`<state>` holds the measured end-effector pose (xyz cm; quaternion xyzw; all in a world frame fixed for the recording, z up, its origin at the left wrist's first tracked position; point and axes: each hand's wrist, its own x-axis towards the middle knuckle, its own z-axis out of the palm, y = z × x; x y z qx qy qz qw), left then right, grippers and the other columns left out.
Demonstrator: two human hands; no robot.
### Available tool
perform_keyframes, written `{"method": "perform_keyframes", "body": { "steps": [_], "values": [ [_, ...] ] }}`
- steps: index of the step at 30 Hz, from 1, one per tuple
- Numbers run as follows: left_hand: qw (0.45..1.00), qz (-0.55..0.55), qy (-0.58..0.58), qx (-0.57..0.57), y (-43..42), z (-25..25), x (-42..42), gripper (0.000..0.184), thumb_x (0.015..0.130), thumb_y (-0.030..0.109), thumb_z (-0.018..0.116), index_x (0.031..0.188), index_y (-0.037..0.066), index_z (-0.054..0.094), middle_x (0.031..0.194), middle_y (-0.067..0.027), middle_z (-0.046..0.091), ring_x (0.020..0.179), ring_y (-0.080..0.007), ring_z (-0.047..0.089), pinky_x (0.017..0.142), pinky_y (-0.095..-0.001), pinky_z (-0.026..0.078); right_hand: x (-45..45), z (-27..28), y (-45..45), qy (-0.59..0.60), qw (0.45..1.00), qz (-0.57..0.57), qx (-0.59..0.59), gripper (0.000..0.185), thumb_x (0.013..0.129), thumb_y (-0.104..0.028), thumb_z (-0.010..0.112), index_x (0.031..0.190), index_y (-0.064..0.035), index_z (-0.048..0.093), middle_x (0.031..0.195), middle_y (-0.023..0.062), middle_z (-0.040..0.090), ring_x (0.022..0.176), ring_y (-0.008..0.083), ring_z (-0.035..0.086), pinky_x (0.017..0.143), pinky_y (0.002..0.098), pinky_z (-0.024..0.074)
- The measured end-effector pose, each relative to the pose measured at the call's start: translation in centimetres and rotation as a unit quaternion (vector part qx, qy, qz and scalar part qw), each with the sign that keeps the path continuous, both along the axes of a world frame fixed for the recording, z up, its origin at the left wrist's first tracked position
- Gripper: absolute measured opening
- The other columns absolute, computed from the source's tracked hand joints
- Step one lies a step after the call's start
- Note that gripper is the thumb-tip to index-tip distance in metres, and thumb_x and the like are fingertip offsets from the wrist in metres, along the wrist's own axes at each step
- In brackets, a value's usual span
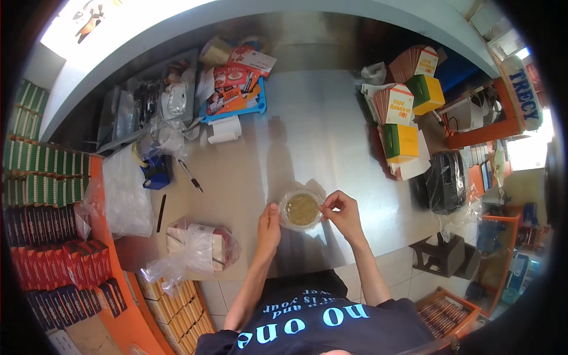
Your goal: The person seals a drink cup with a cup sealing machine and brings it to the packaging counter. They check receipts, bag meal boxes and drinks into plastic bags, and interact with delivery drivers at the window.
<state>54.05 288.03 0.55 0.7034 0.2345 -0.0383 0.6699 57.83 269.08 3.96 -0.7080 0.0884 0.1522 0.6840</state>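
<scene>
A round container with a greenish-brown surface and a clear, crinkled plastic rim sits near the front edge of the metal table. Left of it, my left hand stands upright with its fingers held together, next to the rim; whether it touches is hard to tell. On the other side, my right hand pinches the right part of the plastic rim between thumb and finger.
A plastic-wrapped package, pen, black stick and tape dispenser lie to the left. Behind is a blue tray of leaflets. Green-yellow boxes and a black plastic-wrapped bundle are at the right.
</scene>
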Motion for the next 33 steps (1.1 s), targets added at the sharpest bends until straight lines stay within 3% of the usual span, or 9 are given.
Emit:
{"method": "perform_keyframes", "body": {
  "steps": [5, 7, 13, 19, 23, 26, 29, 31, 33],
  "values": [
    [0.997, 0.031, -0.049, -0.042, -0.9, -1.6, 2.6, 0.026, 0.089, 0.023, 0.056, 0.084, -0.003, 0.053, 0.068, -0.0065, 0.054, 0.062, -0.0115, 0.049, 0.057, -0.0314, 0.041, 1.9, -0.9, 0.3, -0.121, 0.974, 0.018, -0.192, 0.009, 0.068, 0.005, 0.061, 0.075, -0.0009, 0.061, 0.07, 0.006, 0.058, 0.061, 0.0112, 0.056, 0.054, 0.0247, 0.0471],
    [0.955, -0.164, -0.008, 0.246, 0.6, 1.4, 2.8, 0.017, 0.083, 0.014, 0.06, 0.085, -0.002, 0.054, 0.07, -0.0094, 0.053, 0.064, -0.0159, 0.052, 0.058, -0.0326, 0.042, 2.1, -0.6, -0.3, -0.09, 0.986, 0.035, -0.135, 0.009, 0.068, 0.004, 0.061, 0.075, -0.0009, 0.061, 0.07, 0.007, 0.059, 0.06, 0.0126, 0.056, 0.055, 0.0263, 0.0457],
    [0.915, 0.009, -0.17, 0.366, -0.6, 3.4, 3.9, 0.01, 0.072, 0.003, 0.061, 0.078, 0.005, 0.053, 0.072, -0.0111, 0.055, 0.062, -0.0301, 0.055, 0.056, -0.0388, 0.043, 2.8, 1.5, 0.4, -0.125, 0.96, 0.115, -0.221, 0.007, 0.07, 0.002, 0.06, 0.075, -0.002, 0.061, 0.071, 0.0091, 0.057, 0.059, 0.0167, 0.056, 0.057, 0.0281, 0.0454],
    [0.934, -0.116, -0.168, 0.292, -0.7, 2.2, 7.1, 0.013, 0.074, 0.004, 0.062, 0.073, 0.005, 0.049, 0.066, -0.0072, 0.052, 0.061, -0.0261, 0.052, 0.053, -0.0333, 0.041, 4.1, 1.7, 1.1, -0.12, 0.947, 0.203, -0.219, 0.009, 0.069, 0.003, 0.058, 0.075, -0.0021, 0.063, 0.071, 0.0094, 0.056, 0.06, 0.0167, 0.056, 0.056, 0.0281, 0.0452],
    [0.916, -0.065, -0.267, 0.291, -0.6, 3.3, 7.3, 0.016, 0.076, 0.005, 0.062, 0.071, 0.003, 0.046, 0.064, -0.0076, 0.049, 0.058, -0.0236, 0.047, 0.051, -0.0307, 0.038, 4.4, 0.4, -1.0, -0.091, 0.973, 0.076, -0.197, 0.014, 0.071, 0.006, 0.057, 0.078, -0.0026, 0.064, 0.072, 0.0085, 0.055, 0.062, 0.0144, 0.055, 0.054, 0.0246, 0.0464],
    [0.939, -0.023, -0.288, 0.187, -1.0, 4.2, 7.3, 0.018, 0.08, 0.006, 0.061, 0.071, 0.002, 0.046, 0.062, -0.0075, 0.045, 0.057, -0.02, 0.043, 0.051, -0.0292, 0.036, 4.4, 2.8, -0.1, -0.097, 0.944, 0.144, -0.281, 0.016, 0.069, 0.003, 0.06, 0.083, -0.0049, 0.064, 0.08, 0.0086, 0.056, 0.073, 0.0174, 0.056, 0.064, 0.0282, 0.0472],
    [0.956, -0.027, -0.273, 0.102, -0.6, 6.3, 7.5, 0.019, 0.082, 0.007, 0.061, 0.072, 0.001, 0.046, 0.062, -0.0072, 0.045, 0.057, -0.016, 0.045, 0.052, -0.028, 0.038, 4.8, 4.9, 0.5, -0.385, 0.794, 0.178, -0.435, 0.019, 0.066, -0.006, 0.068, 0.085, -0.0074, 0.065, 0.099, 0.0082, 0.056, 0.088, 0.0202, 0.053, 0.078, 0.0333, 0.0439],
    [0.976, -0.056, -0.195, 0.078, -0.5, 8.9, 6.8, 0.019, 0.082, 0.009, 0.063, 0.075, 0.0, 0.048, 0.064, -0.0058, 0.048, 0.057, -0.0139, 0.048, 0.053, -0.0264, 0.041, 4.6, 3.4, 0.6, -0.425, 0.723, 0.351, -0.416, 0.032, 0.059, -0.019, 0.073, 0.089, -0.0111, 0.065, 0.11, 0.0075, 0.052, 0.099, 0.0203, 0.047, 0.083, 0.0347, 0.0383],
    [0.981, -0.075, -0.16, 0.084, 0.9, 10.1, 6.4, 0.019, 0.081, 0.01, 0.064, 0.075, 0.0, 0.049, 0.065, -0.006, 0.05, 0.057, -0.0141, 0.05, 0.053, -0.0251, 0.042, 5.1, 2.9, -0.6, -0.445, 0.704, 0.358, -0.423, 0.025, 0.061, -0.02, 0.07, 0.083, -0.0103, 0.064, 0.11, 0.005, 0.054, 0.096, 0.0201, 0.049, 0.08, 0.0332, 0.0395]
  ]
}}
